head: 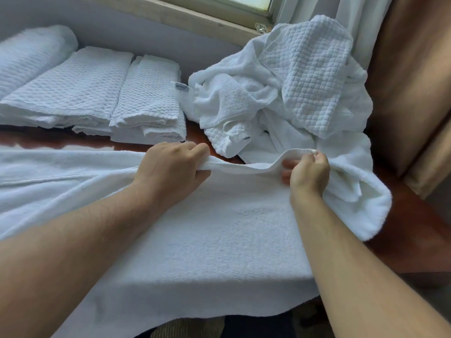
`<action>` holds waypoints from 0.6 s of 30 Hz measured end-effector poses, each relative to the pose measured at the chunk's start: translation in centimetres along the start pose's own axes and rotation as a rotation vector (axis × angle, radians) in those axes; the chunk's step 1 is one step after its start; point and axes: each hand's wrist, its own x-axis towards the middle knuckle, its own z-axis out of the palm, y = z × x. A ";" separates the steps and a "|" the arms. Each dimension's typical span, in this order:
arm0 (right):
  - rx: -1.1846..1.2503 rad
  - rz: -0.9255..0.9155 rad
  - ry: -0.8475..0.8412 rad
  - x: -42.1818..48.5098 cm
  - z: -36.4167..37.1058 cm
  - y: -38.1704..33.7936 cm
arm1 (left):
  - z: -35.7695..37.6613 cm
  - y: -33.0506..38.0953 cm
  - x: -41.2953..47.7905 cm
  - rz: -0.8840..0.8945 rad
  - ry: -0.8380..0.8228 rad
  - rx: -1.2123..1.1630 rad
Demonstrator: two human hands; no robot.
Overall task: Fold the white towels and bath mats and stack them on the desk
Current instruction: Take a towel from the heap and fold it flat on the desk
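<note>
Forearms reach over large white terry towel (pixel 219 240), spread on red-brown wood counter (pixel 415 242). Left hand (pixel 170 167) & right hand (pixel 308 172) each pinch its far hem, fingers curled. Prob. 1st fold; next: bring hem to near edge, corners matched.

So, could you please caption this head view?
The left hand and right hand grip a white towel on the desk beside folded stacks.

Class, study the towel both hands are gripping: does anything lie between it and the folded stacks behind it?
Nothing visible does. The left hand and right hand grip the towel at its far edge, and only a bare strip of desk separates it from the folded stacks. The unfolded pile sits to the right, beside that path.
</note>
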 end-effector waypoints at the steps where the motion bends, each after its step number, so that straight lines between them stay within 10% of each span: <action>1: 0.028 0.058 -0.061 0.2 -0.2 -0.3 | -0.1 0.1 0.0 0.002 -0.012 -0.004; 12: -0.072 0.192 -0.511 -1.9 -7.8 -0.2 | -2.6 3.9 -4.0 -0.196 -0.240 -0.022; 18: 0.066 -0.074 -0.236 -3.4 -10.4 0.8 | -4.0 4.1 -5.2 -0.035 0.020 -0.155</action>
